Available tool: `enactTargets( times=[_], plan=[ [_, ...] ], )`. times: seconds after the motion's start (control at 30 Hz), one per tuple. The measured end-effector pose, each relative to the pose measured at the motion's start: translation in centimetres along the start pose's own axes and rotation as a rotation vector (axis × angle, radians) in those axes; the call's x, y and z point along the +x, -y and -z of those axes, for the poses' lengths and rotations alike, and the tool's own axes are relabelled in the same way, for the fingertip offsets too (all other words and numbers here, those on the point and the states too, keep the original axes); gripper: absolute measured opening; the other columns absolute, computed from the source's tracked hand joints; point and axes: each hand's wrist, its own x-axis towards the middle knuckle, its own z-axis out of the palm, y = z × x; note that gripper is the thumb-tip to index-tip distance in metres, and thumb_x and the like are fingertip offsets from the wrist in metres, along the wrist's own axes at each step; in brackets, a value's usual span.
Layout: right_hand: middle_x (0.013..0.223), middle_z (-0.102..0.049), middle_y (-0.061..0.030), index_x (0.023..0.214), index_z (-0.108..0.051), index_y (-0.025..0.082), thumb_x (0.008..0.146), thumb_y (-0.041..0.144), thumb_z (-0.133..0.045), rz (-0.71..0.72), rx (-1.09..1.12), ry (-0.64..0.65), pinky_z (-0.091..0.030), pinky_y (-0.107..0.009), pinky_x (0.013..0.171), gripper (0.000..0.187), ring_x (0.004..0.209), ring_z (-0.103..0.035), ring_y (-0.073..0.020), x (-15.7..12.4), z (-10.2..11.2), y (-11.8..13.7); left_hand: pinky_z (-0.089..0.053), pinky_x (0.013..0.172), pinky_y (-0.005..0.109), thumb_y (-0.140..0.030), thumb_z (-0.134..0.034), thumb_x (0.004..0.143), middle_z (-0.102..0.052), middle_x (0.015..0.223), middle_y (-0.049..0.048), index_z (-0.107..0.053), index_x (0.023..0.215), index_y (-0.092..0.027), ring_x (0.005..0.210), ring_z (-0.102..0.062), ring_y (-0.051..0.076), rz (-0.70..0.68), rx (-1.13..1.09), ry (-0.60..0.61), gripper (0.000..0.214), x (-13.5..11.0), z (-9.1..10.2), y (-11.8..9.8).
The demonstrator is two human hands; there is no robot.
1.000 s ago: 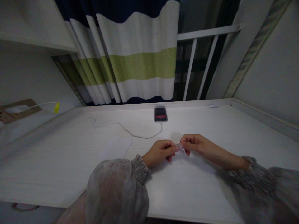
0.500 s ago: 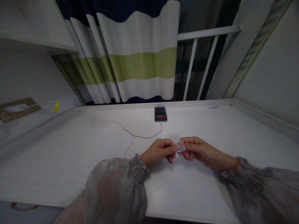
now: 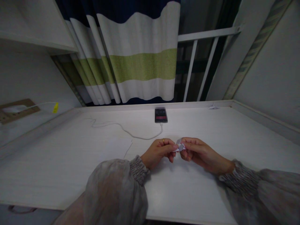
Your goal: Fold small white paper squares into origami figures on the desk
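Note:
A small folded piece of white paper [image 3: 181,147] is held above the white desk [image 3: 187,190], between my two hands. My left hand [image 3: 161,149], with a gold ring on one finger, pinches its left side between thumb and fingers. On the other side my right hand [image 3: 199,151] grips it the same way, fingers curled behind. The fingers cover part of the paper, so its full shape is hidden. Both wrists are in gathered grey cuffs.
A dark, blurred device [image 3: 161,115] lies at the back of the desk, plugged into a white cable [image 3: 140,137]. Left of my hands is a pale sheet of paper [image 3: 114,148]. A crumpled white scrap [image 3: 213,107] lies at the back right. Behind hangs a striped curtain [image 3: 142,65].
The fingers have shifted slightly on the folded paper, and more of it shows between them. My right hand and sleeve have moved a little to the left.

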Motion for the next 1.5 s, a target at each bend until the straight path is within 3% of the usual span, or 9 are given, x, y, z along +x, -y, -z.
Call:
enactTargets(
  times=[0.8,1.5],
  plan=[
    [0.049,-0.052,0.0024,0.059,-0.052,0.014,0.074,0.033,-0.062,0.063,0.101,-0.037,-0.030,-0.022,0.048,0.026,0.046,-0.043,-0.0067,0.00,-0.45,-0.12,-0.038,0.042,0.017,-0.035,-0.070,0.060,-0.052,0.050,-0.0039,-0.050,0.061,-0.012,0.039,-0.046,0.004,0.006,-0.152,-0.017,0.030,-0.17,-0.33,-0.21],
    [0.045,-0.053,0.0017,0.057,-0.053,0.014,0.073,0.031,-0.063,0.092,0.204,-0.008,-0.028,-0.021,0.047,0.026,0.045,-0.043,-0.0073,0.00,-1.08,0.03,-0.040,0.043,0.015,-0.032,-0.070,0.062,-0.053,0.050,-0.0031,-0.050,0.061,-0.012,0.039,-0.048,0.003,-0.024,-0.280,0.060,0.029,-0.35,-0.49,-0.28]
  ],
)
